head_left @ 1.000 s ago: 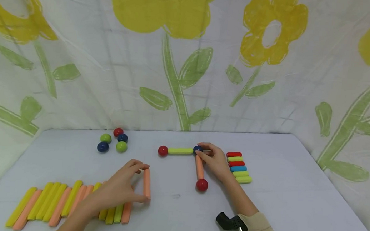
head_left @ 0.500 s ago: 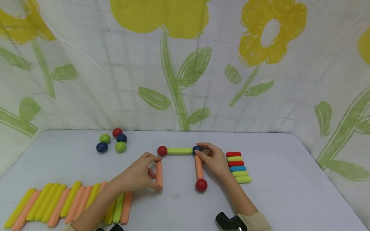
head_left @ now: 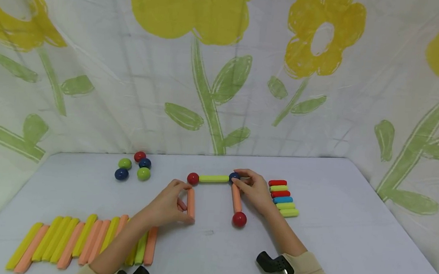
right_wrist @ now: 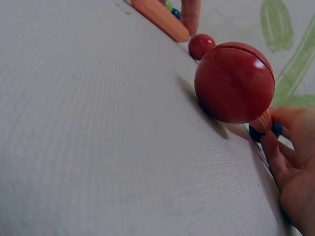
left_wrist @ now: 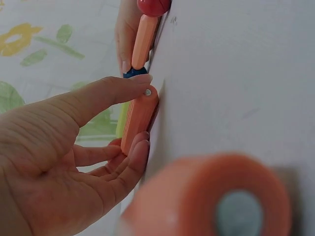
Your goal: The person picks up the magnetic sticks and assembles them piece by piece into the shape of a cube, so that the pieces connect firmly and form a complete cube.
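Note:
In the head view my left hand (head_left: 165,205) pinches an orange rod (head_left: 191,205) by its two ends, thumb at the near end. The rod's far end lies just below a red ball (head_left: 193,178); whether they touch I cannot tell. A yellow-green rod (head_left: 214,178) joins that ball to a blue ball (head_left: 234,178), which my right hand (head_left: 255,192) grips between thumb and fingers. From the blue ball a second orange rod (head_left: 237,198) runs toward me to another red ball (head_left: 239,219). The left wrist view shows a pale metal dot in the held rod's end (left_wrist: 148,92).
Several yellow and orange rods (head_left: 63,238) lie in a row at the left front, partly behind my left forearm. Loose red, blue and green balls (head_left: 144,173) sit at the back left. Short coloured rods (head_left: 282,199) are lined up right of my right hand. A flowered cloth (head_left: 150,85) hangs behind.
My left hand has carried the orange rod right and away from me, to just below the left red ball. It barely moved in the last half second. My right hand stays on the blue ball.

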Motion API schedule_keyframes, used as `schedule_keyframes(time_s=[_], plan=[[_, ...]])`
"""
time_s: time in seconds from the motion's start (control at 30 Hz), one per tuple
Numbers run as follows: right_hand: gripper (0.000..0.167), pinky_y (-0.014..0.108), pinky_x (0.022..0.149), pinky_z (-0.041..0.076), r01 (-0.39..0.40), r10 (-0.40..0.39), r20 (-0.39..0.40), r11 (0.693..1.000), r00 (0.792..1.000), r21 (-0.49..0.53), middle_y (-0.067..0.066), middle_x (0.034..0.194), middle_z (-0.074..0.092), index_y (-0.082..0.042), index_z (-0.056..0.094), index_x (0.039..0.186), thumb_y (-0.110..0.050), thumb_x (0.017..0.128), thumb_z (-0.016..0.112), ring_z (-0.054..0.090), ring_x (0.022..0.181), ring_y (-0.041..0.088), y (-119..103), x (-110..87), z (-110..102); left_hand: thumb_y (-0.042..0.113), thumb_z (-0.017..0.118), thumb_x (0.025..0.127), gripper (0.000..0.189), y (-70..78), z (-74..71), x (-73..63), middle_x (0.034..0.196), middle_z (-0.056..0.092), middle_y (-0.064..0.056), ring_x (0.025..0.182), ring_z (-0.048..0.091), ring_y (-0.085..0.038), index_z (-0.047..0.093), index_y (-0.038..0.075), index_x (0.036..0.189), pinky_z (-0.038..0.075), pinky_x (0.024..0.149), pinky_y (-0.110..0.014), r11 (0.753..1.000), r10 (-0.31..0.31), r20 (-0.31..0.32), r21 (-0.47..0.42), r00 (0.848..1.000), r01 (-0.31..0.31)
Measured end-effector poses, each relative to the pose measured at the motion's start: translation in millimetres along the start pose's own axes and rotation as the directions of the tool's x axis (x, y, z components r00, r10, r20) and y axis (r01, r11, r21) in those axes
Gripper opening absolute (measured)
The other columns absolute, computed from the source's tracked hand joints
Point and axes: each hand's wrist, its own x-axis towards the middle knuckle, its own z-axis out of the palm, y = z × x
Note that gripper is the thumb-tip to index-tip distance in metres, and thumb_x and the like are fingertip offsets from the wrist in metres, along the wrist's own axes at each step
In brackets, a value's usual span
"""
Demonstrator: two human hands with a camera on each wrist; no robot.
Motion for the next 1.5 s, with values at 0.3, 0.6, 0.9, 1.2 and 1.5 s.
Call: schedule_keyframes(time_s=[0.3,0.6,0.9,1.2,1.5], plan=[[0.037,0.020,0.073,0.056,0.003,-0.003,0.002,1.000,1.000,-0.002,0.014,0.132,0.068,-0.008,0.069,0.136,-0.019,0.101,0.073,0.063,0.091,0.019,-1.7,0.1,0.9,0.008,0.095,0.076,0.076,6.7,0.0,-2.6,0.130,0.054,-0.015,0.081,0.059,-0.015,0.058,-0.003,0.141,0.054,0.070,-0.021,0.999,-0.047,-0.004,-0.007,0.999,0.047],[0.037,0.019,0.074,0.056,0.004,-0.003,0.011,1.000,1.000,-0.010,0.014,0.133,0.068,-0.008,0.069,0.137,-0.020,0.102,0.072,0.062,0.093,0.020,-1.9,0.7,-0.2,0.016,0.091,0.082,0.066,13.1,7.3,-0.1,0.099,0.059,-0.005,0.083,0.055,-0.017,0.059,-0.005,0.137,0.050,0.069,-0.026,0.998,-0.040,-0.031,0.052,0.999,0.041],[0.037,0.018,0.074,0.055,0.001,-0.002,0.017,1.000,1.000,0.011,0.015,0.133,0.067,-0.007,0.068,0.138,-0.020,0.103,0.072,0.062,0.093,0.020,-1.0,-0.5,-1.5,0.010,0.079,0.092,0.034,18.0,18.1,4.8,0.083,0.061,-0.005,0.075,0.055,-0.017,0.070,-0.004,0.122,0.047,0.062,-0.024,0.996,-0.080,-0.157,0.028,0.984,0.086],[0.036,0.018,0.073,0.056,-0.014,0.014,0.004,0.999,1.000,0.030,0.015,0.132,0.067,-0.007,0.069,0.136,-0.019,0.102,0.072,0.063,0.092,0.020,0.6,-0.3,-1.2,0.011,0.075,0.096,0.036,18.1,15.2,5.9,0.094,0.067,-0.009,0.073,0.061,-0.017,0.068,-0.006,0.127,0.056,0.065,-0.024,0.979,-0.195,-0.153,-0.093,0.969,0.182],[0.036,0.019,0.073,0.055,-0.046,0.047,-0.023,0.998,0.999,0.053,0.015,0.130,0.067,-0.007,0.069,0.136,-0.020,0.102,0.073,0.065,0.088,0.017,0.5,-0.1,-2.7,0.012,0.072,0.099,0.041,21.1,11.0,6.3,0.099,0.067,-0.012,0.073,0.062,-0.018,0.064,-0.006,0.135,0.057,0.067,-0.023,0.958,-0.257,-0.147,-0.167,0.955,0.233]])
